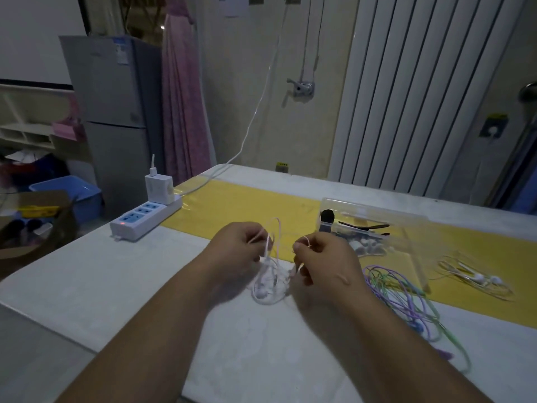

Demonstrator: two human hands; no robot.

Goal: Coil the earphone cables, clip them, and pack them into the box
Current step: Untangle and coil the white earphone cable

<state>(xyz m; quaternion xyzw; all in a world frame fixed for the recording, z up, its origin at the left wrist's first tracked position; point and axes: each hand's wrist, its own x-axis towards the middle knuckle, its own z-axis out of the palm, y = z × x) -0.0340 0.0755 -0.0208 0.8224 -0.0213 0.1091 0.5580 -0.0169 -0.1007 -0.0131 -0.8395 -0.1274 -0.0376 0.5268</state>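
Note:
A white earphone cable [271, 282] hangs in loose loops between my hands, its lower part and earbuds lying on the table. My left hand [236, 247] pinches one stretch of it, with a loop rising above the fingers. My right hand [322, 258] pinches another stretch near its end. A clear plastic box [406, 228] with its lid open stands to the right on the yellow strip, holding black clips [364, 226] and small pieces. Purple and green cables [406, 298] lie tangled right of my right arm. Another white earphone set [476, 277] lies further right.
A white power strip [145, 218] with a charger plugged in sits at the table's left edge, its cord running up the wall. A yellow strip [247, 207] crosses the grey table [116, 286]. A fridge, blue bin and cardboard box stand on the left beyond the table.

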